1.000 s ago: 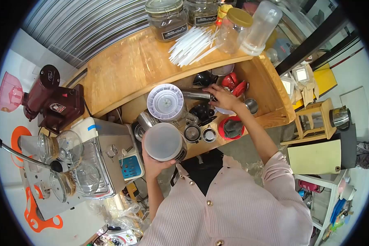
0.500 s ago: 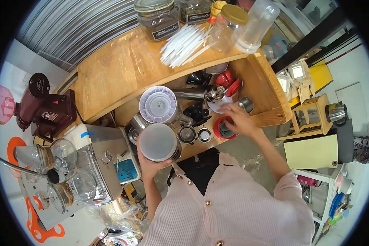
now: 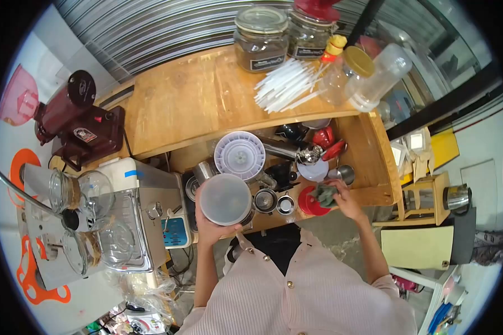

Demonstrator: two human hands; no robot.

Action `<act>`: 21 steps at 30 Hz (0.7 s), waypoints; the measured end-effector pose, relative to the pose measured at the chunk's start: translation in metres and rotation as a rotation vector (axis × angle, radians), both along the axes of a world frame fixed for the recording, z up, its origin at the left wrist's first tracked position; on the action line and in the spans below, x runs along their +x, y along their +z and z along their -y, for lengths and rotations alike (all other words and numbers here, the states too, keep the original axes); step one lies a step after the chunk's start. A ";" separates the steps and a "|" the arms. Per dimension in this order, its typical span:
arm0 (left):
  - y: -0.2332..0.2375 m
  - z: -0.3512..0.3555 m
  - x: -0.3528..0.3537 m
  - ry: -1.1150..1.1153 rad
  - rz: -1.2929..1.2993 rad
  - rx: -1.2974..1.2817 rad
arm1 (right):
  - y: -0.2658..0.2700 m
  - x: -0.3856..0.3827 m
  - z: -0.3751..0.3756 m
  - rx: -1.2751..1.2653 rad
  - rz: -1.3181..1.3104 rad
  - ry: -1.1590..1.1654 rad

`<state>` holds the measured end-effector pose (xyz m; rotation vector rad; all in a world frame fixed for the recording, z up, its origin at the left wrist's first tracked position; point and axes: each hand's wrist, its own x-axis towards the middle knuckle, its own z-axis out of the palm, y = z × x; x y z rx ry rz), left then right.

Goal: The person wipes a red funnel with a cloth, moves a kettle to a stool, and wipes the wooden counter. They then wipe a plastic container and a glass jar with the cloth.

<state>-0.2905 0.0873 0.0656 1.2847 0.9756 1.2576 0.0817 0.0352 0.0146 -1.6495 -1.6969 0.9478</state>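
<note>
My left hand (image 3: 209, 226) is wrapped round a jar with a frosted, translucent lid (image 3: 225, 199), held over the front edge of the counter. In my right hand (image 3: 347, 202) is a grey-green cloth (image 3: 324, 195), gripped between the fingers. Just below and left of the cloth sits a red bowl-like container (image 3: 313, 201). Between the two hands stand a portafilter basket (image 3: 265, 200) and a small round metal piece with a white centre (image 3: 285, 205). Behind the jar is a white ribbed round container (image 3: 240, 155).
An espresso machine (image 3: 140, 184) stands at left, with glass jars (image 3: 114, 240) on top. Further back is a maroon grinder (image 3: 78, 125). White straws (image 3: 288, 86) and glass jars (image 3: 261, 42) occupy the raised wooden shelf (image 3: 190, 84). A metal cup (image 3: 345, 175) stands right.
My right hand has lifted the cloth out of the red container. My left hand still holds the jar. The camera view has shifted, so the scene sits further right and lower.
</note>
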 end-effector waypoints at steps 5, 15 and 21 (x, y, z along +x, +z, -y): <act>0.003 0.001 -0.004 0.008 0.011 -0.016 | 0.036 -0.006 -0.023 -0.093 -0.797 -0.286; 0.002 0.005 -0.007 0.054 0.045 0.030 | 0.181 -0.134 -0.172 0.474 -0.176 -0.013; -0.006 0.009 -0.012 0.086 0.082 0.040 | 0.176 -0.174 -0.245 0.526 0.581 0.053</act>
